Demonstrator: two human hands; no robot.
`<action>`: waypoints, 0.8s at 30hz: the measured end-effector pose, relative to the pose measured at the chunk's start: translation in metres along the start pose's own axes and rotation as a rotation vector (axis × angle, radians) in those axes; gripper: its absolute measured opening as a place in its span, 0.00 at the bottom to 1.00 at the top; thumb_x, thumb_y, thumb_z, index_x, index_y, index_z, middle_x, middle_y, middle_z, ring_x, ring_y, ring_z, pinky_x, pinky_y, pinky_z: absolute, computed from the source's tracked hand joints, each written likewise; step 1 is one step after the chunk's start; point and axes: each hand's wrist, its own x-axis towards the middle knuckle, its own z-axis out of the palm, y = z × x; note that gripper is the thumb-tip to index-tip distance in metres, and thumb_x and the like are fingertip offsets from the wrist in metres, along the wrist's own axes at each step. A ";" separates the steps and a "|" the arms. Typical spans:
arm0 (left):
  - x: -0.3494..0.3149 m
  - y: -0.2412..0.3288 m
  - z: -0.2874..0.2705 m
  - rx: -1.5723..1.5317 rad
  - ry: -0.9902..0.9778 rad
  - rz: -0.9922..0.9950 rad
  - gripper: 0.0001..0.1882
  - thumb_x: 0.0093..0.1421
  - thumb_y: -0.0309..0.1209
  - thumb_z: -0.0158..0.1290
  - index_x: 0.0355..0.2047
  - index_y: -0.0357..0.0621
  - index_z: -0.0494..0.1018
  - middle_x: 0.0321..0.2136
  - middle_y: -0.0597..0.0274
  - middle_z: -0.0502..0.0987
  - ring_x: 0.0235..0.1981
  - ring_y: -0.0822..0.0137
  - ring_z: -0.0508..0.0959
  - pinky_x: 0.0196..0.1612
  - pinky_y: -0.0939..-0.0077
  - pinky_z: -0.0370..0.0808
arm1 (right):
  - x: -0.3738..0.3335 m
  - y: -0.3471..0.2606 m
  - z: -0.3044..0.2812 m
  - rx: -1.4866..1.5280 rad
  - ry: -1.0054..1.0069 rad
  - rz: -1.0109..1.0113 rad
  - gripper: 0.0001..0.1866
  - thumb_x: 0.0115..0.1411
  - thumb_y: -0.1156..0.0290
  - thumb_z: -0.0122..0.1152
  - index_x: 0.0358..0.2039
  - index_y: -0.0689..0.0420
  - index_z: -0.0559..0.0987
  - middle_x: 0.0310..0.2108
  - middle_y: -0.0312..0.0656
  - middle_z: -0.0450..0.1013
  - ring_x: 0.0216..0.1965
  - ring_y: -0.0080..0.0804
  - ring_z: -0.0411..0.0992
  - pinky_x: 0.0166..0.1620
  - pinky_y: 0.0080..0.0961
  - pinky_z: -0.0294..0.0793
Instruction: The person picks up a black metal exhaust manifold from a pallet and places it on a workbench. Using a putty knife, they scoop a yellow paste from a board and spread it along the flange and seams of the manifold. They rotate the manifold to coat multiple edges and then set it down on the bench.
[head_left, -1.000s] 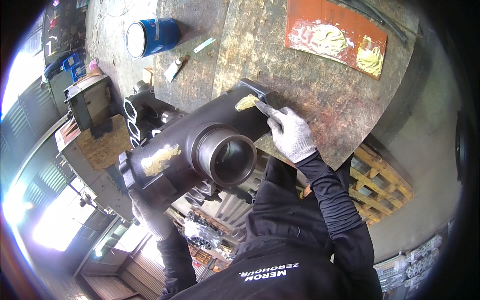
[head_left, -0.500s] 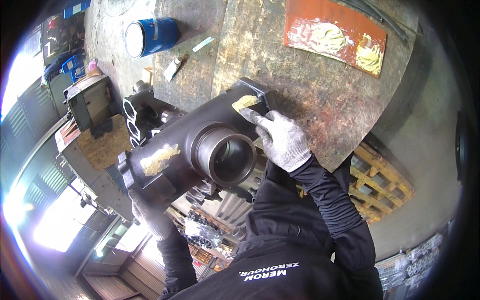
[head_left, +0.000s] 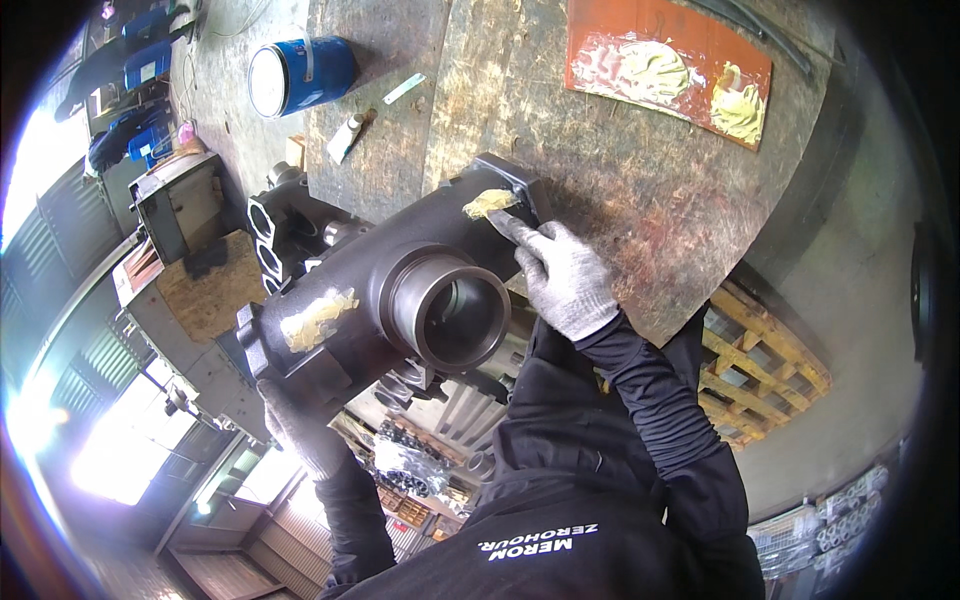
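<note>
A large black cast-metal pipe housing (head_left: 345, 265) with a round open port (head_left: 455, 315) lies slantwise in front of me. Its surface bears two pale yellow paste patches, one near the left end (head_left: 318, 320) and one near the right flange (head_left: 490, 204). My left hand (head_left: 300, 430), in a grey glove, grips the housing's lower left end, its fingertips partly hidden. My right hand (head_left: 568, 280), gloved too, has its outstretched, dark-tipped index finger on the right patch. The other fingers bend under the palm, partly out of sight, and no tool shows.
An orange-red board (head_left: 665, 75) smeared with yellow paste lies on the worn bench (head_left: 520, 110). A blue drum-shaped container (head_left: 305, 75), a white tube (head_left: 345, 138) and a pale strip (head_left: 404, 89) are also there. Another dark casting (head_left: 285, 225) stands behind the housing; a wooden pallet (head_left: 765, 370) is at right.
My right index finger has shifted slightly on the right patch, whose surface now looks rougher. The left hand and the housing have stayed in place.
</note>
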 end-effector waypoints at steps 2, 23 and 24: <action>-0.001 0.000 0.000 0.023 0.011 0.003 0.34 0.76 0.53 0.38 0.69 0.37 0.65 0.68 0.49 0.68 0.67 0.55 0.68 0.68 0.62 0.62 | -0.002 -0.007 0.005 -0.036 0.012 0.001 0.25 0.68 0.63 0.57 0.64 0.29 0.74 0.39 0.44 0.74 0.36 0.49 0.77 0.39 0.43 0.81; 0.012 -0.033 -0.006 -0.164 0.123 -0.075 0.29 0.73 0.55 0.46 0.48 0.37 0.77 0.33 0.61 0.79 0.28 0.70 0.79 0.26 0.78 0.77 | -0.018 -0.011 0.007 0.206 0.136 -0.111 0.25 0.67 0.68 0.59 0.64 0.37 0.76 0.38 0.47 0.75 0.37 0.50 0.76 0.42 0.40 0.79; 0.012 -0.033 -0.005 -0.163 0.123 -0.077 0.29 0.73 0.55 0.46 0.48 0.37 0.76 0.33 0.60 0.79 0.27 0.69 0.79 0.26 0.78 0.77 | -0.017 -0.010 0.007 0.178 0.189 -0.118 0.26 0.68 0.66 0.58 0.66 0.34 0.74 0.38 0.46 0.74 0.37 0.50 0.76 0.42 0.41 0.79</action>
